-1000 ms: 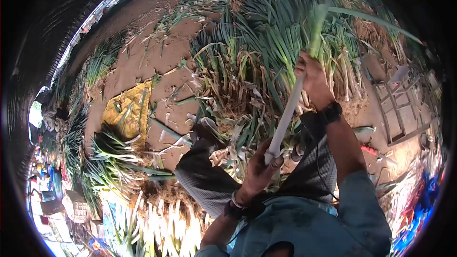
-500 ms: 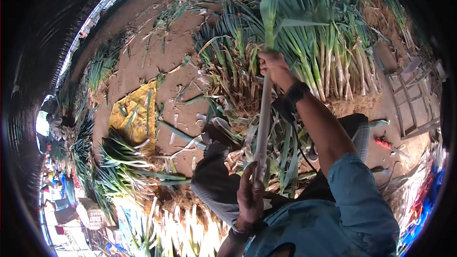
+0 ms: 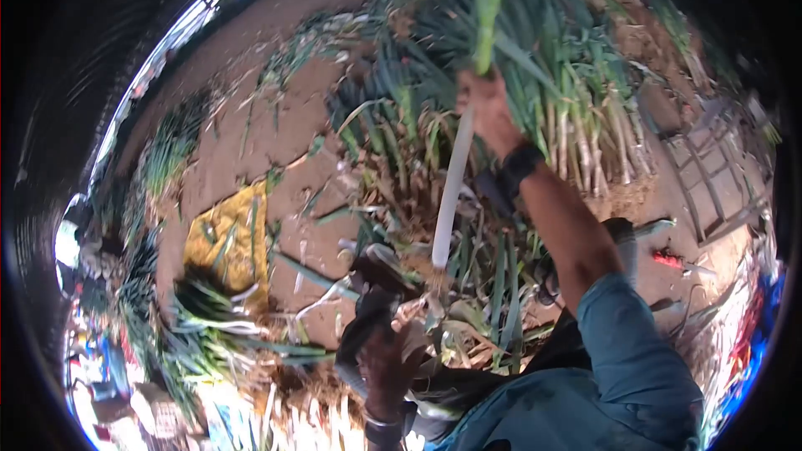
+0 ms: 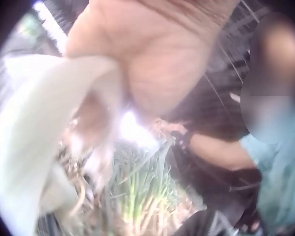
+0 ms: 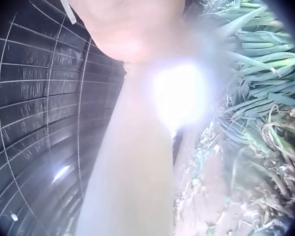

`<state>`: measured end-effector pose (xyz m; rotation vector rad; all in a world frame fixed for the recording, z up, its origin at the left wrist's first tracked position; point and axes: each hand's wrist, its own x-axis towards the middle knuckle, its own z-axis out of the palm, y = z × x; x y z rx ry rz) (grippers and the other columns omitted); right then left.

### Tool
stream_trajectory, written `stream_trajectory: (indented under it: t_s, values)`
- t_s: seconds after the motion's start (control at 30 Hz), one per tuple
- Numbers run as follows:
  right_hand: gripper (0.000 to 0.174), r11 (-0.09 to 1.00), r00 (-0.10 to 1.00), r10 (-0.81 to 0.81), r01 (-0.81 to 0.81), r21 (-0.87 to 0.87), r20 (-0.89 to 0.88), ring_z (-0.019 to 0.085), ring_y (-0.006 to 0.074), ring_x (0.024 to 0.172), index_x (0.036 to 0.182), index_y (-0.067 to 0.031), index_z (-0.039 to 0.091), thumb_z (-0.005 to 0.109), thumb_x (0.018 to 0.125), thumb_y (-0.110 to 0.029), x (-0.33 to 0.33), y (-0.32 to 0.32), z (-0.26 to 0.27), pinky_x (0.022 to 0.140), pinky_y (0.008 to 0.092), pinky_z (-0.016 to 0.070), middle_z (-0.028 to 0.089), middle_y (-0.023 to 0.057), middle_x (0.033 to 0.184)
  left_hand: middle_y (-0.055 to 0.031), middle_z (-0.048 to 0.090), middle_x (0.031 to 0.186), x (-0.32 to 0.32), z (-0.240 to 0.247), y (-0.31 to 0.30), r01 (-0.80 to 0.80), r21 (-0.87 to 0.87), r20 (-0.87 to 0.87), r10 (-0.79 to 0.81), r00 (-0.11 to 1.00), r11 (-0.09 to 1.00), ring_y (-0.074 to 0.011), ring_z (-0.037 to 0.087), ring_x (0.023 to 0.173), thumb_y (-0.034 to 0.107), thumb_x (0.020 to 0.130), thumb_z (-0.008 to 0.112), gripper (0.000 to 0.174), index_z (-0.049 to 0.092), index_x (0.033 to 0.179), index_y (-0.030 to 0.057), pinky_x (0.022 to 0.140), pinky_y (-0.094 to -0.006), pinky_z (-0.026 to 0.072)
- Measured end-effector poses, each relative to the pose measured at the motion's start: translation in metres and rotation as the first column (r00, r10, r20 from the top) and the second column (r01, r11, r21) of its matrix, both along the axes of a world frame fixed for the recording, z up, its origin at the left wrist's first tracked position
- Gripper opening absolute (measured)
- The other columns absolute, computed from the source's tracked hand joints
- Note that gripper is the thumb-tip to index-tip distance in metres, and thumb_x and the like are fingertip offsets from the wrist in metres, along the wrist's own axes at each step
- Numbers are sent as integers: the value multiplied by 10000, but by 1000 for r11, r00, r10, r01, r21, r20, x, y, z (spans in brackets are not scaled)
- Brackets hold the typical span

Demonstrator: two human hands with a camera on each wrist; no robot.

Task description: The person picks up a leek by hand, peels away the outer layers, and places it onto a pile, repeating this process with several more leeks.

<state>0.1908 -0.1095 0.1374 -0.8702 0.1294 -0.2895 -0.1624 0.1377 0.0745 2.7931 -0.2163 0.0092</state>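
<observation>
My right hand (image 3: pixel 487 107) grips a leek (image 3: pixel 453 192) just below its green leaves. The leek's smooth white shaft hangs down, slightly tilted, with the root end lowest. Blurred in the head view, my left hand (image 3: pixel 388 374) is low beside my knee, apart from the leek. In the left wrist view a broad pale strip of leek skin (image 4: pixel 32 137) hangs from the left hand (image 4: pixel 152 49), whose fingertips are hidden. Close up in the right wrist view, the white shaft runs down from the right hand (image 5: pixel 132 27).
A large bundle of standing leeks (image 3: pixel 576 108) is ahead. Leaf scraps (image 3: pixel 468 330) litter the ground between my legs. A yellow sack (image 3: pixel 230 230) and a pile of leeks (image 3: pixel 209 338) lie at left. On the right are a frame (image 3: pixel 710 171) and a red-handled tool (image 3: pixel 668 259).
My left hand has left the leek's lower end and moved down and left, and a pale strip now hangs from it. The right hand moved left earlier and still holds the leek.
</observation>
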Motion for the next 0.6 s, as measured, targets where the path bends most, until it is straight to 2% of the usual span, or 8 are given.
stream_trajectory:
  t_s: [0.03, 0.1, 0.17, 0.2, 0.23, 0.33, 0.43, 0.6]
  values:
    - [188, 999, 1000, 14, -13, 35, -15, 397, 117, 441, 917, -121, 437, 564, 792, -62, -15, -5, 4, 366, 272, 328, 425, 22, 642, -230, 459, 1227, 26, 17, -6, 36, -173, 183, -4, 983, 984, -370, 496, 1046, 298, 788, 635, 433, 559, 1154, 79, 846, -452, 385]
    - [209, 993, 999, 33, -30, 110, -19, 388, 111, 434, 968, -142, 459, 564, 799, -80, -46, -13, 0, 360, 270, 317, 421, 9, 652, -223, 472, 1214, 53, 22, -23, 48, -52, 311, -30, 950, 997, -375, 499, 1042, 304, 786, 639, 547, 463, 1256, 84, 841, -448, 385]
    - [197, 977, 992, 106, -92, 194, -66, 369, 102, 424, 971, -151, 468, 564, 806, -106, -95, -12, 13, 356, 262, 298, 410, -9, 646, -208, 499, 1190, 65, 37, -62, 54, -236, 192, -8, 981, 970, -362, 519, 1001, 304, 806, 624, 574, 417, 1295, 86, 806, -430, 406]
    - [164, 969, 983, 160, -140, 205, -85, 360, 93, 429, 955, -169, 477, 558, 816, -141, -118, -13, 22, 364, 250, 294, 402, -27, 632, -200, 513, 1178, 62, 39, -91, -26, -282, -24, 20, 1000, 959, -355, 533, 970, 302, 819, 614, 570, 405, 1304, 88, 770, -413, 430]
    - [160, 946, 973, 226, -209, 249, -41, 359, 88, 433, 955, -161, 483, 565, 818, -160, -132, -20, 20, 375, 245, 295, 396, -35, 623, -199, 574, 1051, 58, 12, -103, -8, -557, -57, -29, 998, 830, -329, 574, 783, 281, 823, 627, 541, 428, 1286, 84, 618, -368, 465]
    - [165, 887, 953, 303, -288, 361, 18, 355, 75, 439, 954, -130, 496, 576, 826, -196, -147, -65, -1, 397, 229, 296, 381, -51, 603, -186, 590, 743, 29, -33, -108, -10, -525, -57, -23, 998, 851, -331, 578, 583, 211, 792, 672, 361, 542, 1091, 56, 502, -381, 450]
    - [169, 861, 950, 306, -304, 407, 62, 350, 65, 439, 938, -98, 502, 575, 838, -214, -169, -107, -1, 409, 219, 291, 381, -56, 599, -160, 597, 745, -10, -16, -118, 81, -414, 170, -10, 985, 906, -336, 594, 628, 213, 770, 687, 299, 578, 995, 48, 536, -388, 469]
    - [152, 816, 965, 206, -263, 516, 165, 329, 46, 405, 940, -84, 513, 531, 874, -220, -210, -177, -3, 363, 200, 267, 379, -68, 561, -145, 619, 777, -43, -11, -129, 151, -432, 116, -111, 987, 889, -325, 616, 670, 168, 729, 723, 341, 574, 1013, 53, 572, -380, 492]
